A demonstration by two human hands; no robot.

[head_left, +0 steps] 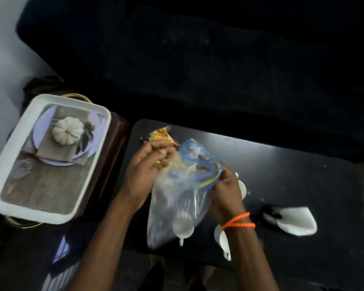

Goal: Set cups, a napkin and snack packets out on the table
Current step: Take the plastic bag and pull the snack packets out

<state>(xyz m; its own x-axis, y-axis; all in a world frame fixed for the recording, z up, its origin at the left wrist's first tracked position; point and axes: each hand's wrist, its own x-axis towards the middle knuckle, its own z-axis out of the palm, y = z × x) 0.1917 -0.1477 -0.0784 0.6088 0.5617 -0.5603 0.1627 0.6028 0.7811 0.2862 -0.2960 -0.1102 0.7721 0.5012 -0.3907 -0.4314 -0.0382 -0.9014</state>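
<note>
Pulling a yellow snack packet (163,136) from the zip bag (177,198) near the table's (282,156) left edge, left hand (147,171) grips it; right hand (225,190) pinches the bag's mouth, whose remaining cup (182,226) could tumble out.

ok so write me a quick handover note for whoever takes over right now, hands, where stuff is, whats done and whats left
Left hand: closed on a yellow snack packet at the mouth of the clear zip bag.
Right hand: fingers pinch the bag's blue zip edge, holding it open.
Bag: stands on the black table; one white cup shows inside near the bottom.
Done: the white napkin lies on the table to the right; two white cups are out beside the right arm.
Left: free the packet, take out the last cup and anything else in the bag (contents blurred).
</note>
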